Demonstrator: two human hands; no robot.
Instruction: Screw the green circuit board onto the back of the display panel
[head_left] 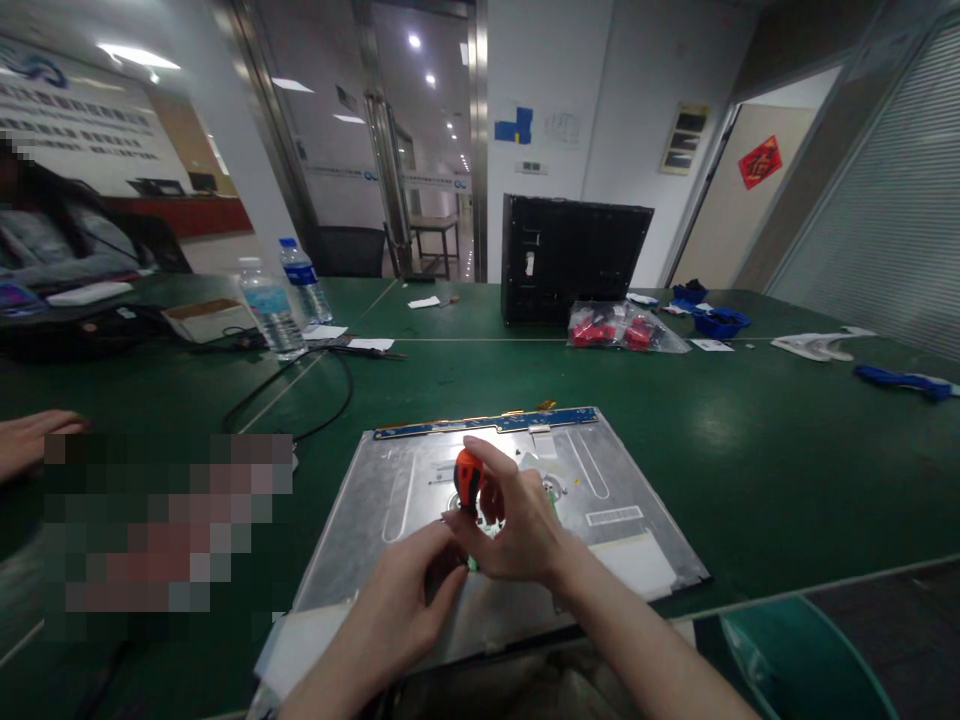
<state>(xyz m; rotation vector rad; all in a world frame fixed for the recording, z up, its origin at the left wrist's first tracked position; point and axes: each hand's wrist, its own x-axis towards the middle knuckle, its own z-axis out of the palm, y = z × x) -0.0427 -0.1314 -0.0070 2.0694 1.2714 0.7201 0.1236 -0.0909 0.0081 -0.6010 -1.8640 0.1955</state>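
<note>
A flat silver display panel (352,520) lies on the table before me, a blue circuit strip (480,424) along its far edge. My right hand (517,510) grips a short screwdriver (469,480) with an orange and black handle. The tool stands nearly upright over the middle of the panel, its tip hidden behind my fingers. My left hand (412,580) is closed low beside the screwdriver, thumb and fingers curled together near a small green piece (472,563). What those fingers hold is hidden.
Another person's hand (37,440) rests at the left. Beyond the panel are two water bottles (274,315), a black cable (349,385), a black monitor-like housing (574,260) and a plastic bag with red parts (622,328). Blue trays (720,322) sit at the far right.
</note>
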